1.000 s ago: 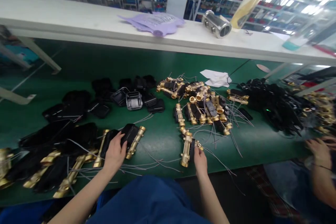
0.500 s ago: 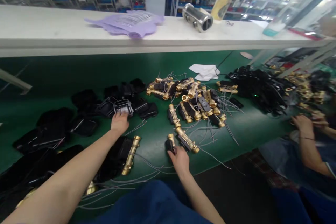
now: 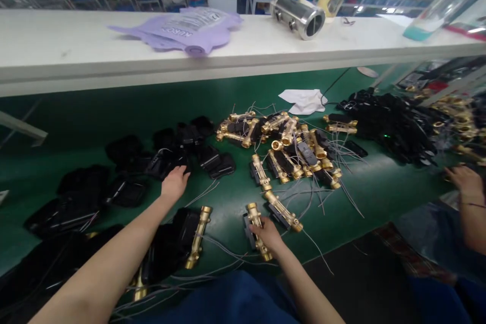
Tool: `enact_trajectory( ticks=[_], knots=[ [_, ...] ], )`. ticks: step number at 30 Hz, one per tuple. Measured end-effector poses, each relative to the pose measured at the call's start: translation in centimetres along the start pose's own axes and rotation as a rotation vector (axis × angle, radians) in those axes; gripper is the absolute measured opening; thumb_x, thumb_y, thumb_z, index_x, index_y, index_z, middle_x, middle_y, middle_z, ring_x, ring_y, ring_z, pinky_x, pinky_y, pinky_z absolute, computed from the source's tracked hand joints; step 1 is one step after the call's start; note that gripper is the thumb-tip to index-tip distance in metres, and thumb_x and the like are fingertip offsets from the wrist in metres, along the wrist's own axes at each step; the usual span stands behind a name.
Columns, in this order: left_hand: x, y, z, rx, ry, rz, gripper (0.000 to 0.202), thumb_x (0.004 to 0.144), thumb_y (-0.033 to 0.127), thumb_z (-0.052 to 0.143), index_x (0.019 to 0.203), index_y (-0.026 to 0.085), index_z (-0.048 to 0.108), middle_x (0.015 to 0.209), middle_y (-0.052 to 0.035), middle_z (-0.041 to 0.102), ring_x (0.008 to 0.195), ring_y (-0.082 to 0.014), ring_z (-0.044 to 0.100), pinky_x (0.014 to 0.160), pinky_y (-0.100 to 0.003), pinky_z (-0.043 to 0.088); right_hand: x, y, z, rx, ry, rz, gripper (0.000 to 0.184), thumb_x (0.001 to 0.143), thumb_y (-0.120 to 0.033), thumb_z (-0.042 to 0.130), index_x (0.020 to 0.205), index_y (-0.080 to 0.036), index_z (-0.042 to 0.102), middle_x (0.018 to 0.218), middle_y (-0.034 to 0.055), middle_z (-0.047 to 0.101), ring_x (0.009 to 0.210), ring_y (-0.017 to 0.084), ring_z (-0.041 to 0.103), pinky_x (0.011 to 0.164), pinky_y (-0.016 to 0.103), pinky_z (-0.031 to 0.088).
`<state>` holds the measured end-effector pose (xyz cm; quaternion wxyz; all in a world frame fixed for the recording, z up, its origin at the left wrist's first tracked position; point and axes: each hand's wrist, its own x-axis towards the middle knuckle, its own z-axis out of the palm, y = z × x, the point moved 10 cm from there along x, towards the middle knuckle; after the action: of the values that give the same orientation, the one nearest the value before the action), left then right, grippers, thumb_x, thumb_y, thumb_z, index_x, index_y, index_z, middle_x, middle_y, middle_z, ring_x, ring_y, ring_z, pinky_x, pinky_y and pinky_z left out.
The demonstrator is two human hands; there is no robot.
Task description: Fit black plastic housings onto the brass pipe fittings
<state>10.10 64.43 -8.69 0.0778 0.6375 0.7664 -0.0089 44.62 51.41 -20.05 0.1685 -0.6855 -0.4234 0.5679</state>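
My right hand [image 3: 268, 234] is closed around a brass pipe fitting [image 3: 253, 211] with a black module on its left side, at the bench's front. Farther left, my left hand [image 3: 175, 182] has its fingers at the near edge of a black plastic case [image 3: 172, 161] and seems to grip it; the fingertips are partly hidden. Beside my right hand lies another brass fitting [image 3: 284, 210] with a grey wire. Between my arms, a brass fitting [image 3: 198, 237] rests against black cases.
More black cases [image 3: 127, 191] spread over the left of the green bench [image 3: 224, 197]. Brass fittings [image 3: 288, 131] with tangled grey wires are heaped at the centre. A white cloth [image 3: 304, 100] and a dark pile [image 3: 395, 126] lie beyond. Another person's hand [image 3: 465, 179] is at right.
My right hand has turned the brass fitting so more of its brass side shows. The case at my left hand has lost its bright reflection. The view has shifted slightly.
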Motion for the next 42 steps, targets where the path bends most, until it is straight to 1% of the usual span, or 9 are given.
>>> enact_trajectory(
  ticks=[4,6,10,13,17,22,25,31,42],
  knots=[
    [-2.0,-3.2,-5.4,-0.804,0.152,-0.171,0.044,0.081,0.048,0.050,0.107,0.014,0.058,0.101,-0.0086,0.064,0.093,-0.0224,0.058,0.084,-0.030,0.044,-0.5,-0.5,2.0,0.390,-0.133,0.142,0.030,0.066,-0.043,0.066,0.070,-0.015,0.056,0.056,0.0000,0.055,0.050,0.013,0.051,0.050,0.025,0.038],
    [-3.9,-3.3,-7.0,-1.245,0.168,-0.218,0.045,0.072,0.051,0.061,0.098,0.015,0.061,0.093,-0.0058,0.065,0.086,-0.0198,0.060,0.078,-0.027,0.047,-1.7,-2.4,2.7,0.522,-0.206,0.148,0.035,0.068,-0.048,0.064,0.072,-0.014,0.055,0.056,-0.0003,0.054,0.048,0.012,0.049,0.049,0.024,0.038],
    [-7.8,-0.6,-8.2,-1.675,0.031,-0.326,0.040,0.065,0.041,0.073,0.092,0.014,0.062,0.084,-0.0050,0.067,0.073,-0.0160,0.061,0.065,-0.024,0.051,-4.6,-9.0,1.8,0.563,-0.224,-0.124,0.038,0.068,-0.050,0.065,0.080,-0.014,0.057,0.062,-0.0010,0.055,0.056,0.012,0.051,0.055,0.024,0.041],
    [-10.3,2.1,-8.0,-1.746,-0.086,-0.391,0.033,0.068,0.035,0.072,0.091,0.012,0.064,0.077,-0.0057,0.068,0.065,-0.0147,0.061,0.057,-0.022,0.051,-6.5,-13.5,0.4,0.476,-0.120,-0.373,0.039,0.071,-0.049,0.062,0.089,-0.015,0.059,0.074,0.0022,0.060,0.069,0.015,0.055,0.063,0.025,0.044],
    [-12.9,5.7,-6.9,-1.767,-0.214,-0.376,0.034,0.066,0.037,0.074,0.088,0.013,0.065,0.073,-0.0048,0.068,0.058,-0.0138,0.060,0.052,-0.022,0.050,-8.0,-15.8,-1.2,0.380,0.074,-0.452,0.035,0.078,-0.049,0.053,0.084,-0.015,0.058,0.067,0.0009,0.058,0.062,0.014,0.053,0.057,0.025,0.042],
    [-15.5,9.7,-3.1,-1.652,-0.432,-0.409,0.036,0.062,0.042,0.075,0.076,0.010,0.065,0.065,-0.0063,0.067,0.053,-0.0131,0.058,0.048,-0.019,0.046,-11.1,-18.6,-2.2,0.166,0.187,-0.634,0.025,0.083,-0.040,0.048,0.087,-0.016,0.055,0.073,0.0015,0.059,0.066,0.014,0.053,0.062,0.025,0.042],
    [-16.0,10.9,-0.7,-1.640,-0.471,-0.462,0.031,0.058,0.036,0.077,0.069,0.009,0.065,0.062,-0.0085,0.067,0.051,-0.0147,0.059,0.048,-0.021,0.045,-12.9,-19.6,-1.4,-0.037,0.182,-0.752,0.024,0.085,-0.036,0.044,0.093,-0.016,0.053,0.079,0.0045,0.061,0.068,0.016,0.055,0.065,0.027,0.041],
    [-16.4,10.7,1.8,-1.645,-0.495,-0.580,0.021,0.062,0.025,0.074,0.061,0.007,0.064,0.056,-0.0106,0.065,0.049,-0.0173,0.059,0.048,-0.023,0.046,-12.8,-17.2,0.8,-0.337,0.134,-0.772,0.026,0.088,-0.036,0.039,0.094,-0.014,0.051,0.082,0.0091,0.062,0.075,0.021,0.058,0.067,0.030,0.041],
    [-17.4,9.9,4.2,-1.712,-0.565,-0.771,0.014,0.077,0.010,0.057,0.063,0.008,0.058,0.058,-0.0086,0.063,0.049,-0.0155,0.059,0.051,-0.025,0.049,-9.9,-13.9,1.5,-0.222,0.056,-0.598,0.017,0.082,-0.035,0.050,0.088,-0.019,0.054,0.082,0.0071,0.062,0.080,0.021,0.057,0.073,0.030,0.039]
  ],
)
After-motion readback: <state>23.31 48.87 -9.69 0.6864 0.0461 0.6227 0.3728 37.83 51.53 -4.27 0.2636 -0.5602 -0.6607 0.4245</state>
